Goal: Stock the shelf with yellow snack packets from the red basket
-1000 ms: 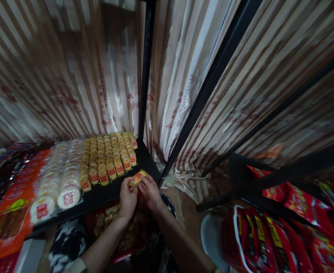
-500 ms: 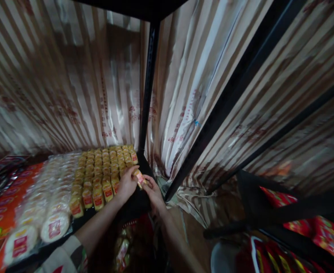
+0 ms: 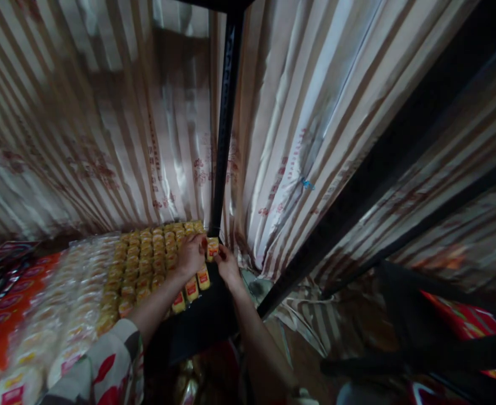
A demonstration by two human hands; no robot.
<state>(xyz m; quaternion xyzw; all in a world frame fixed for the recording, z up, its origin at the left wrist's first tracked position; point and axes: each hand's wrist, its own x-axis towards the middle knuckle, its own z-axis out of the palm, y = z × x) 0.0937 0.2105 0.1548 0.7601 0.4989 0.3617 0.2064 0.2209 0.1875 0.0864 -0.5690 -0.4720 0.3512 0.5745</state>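
Observation:
A small yellow wrapped snack cake (image 3: 212, 249) with a red label is held upright between my two hands, at the far right end of the rows. My left hand (image 3: 190, 257) pinches its left side, its fingers partly hidden behind the wrist and palm. On the right side, the fingers of my right hand (image 3: 228, 269) are closed on the packet. Beneath and left of my hands stand several tight rows of matching yellow packets (image 3: 144, 261) on a black shelf (image 3: 210, 320).
Rows of round white wrapped cakes (image 3: 75, 326) lie left of the yellow ones, beside an orange printed sheet (image 3: 18, 306). A black upright post (image 3: 226, 124) rises behind my hands against a striped curtain (image 3: 167, 112). Red snack bags (image 3: 467, 318) sit on a shelf at right.
Both hands have carried the packet slightly up and toward the back post, and it has turned from tilted to upright. The camera view has shifted a little.

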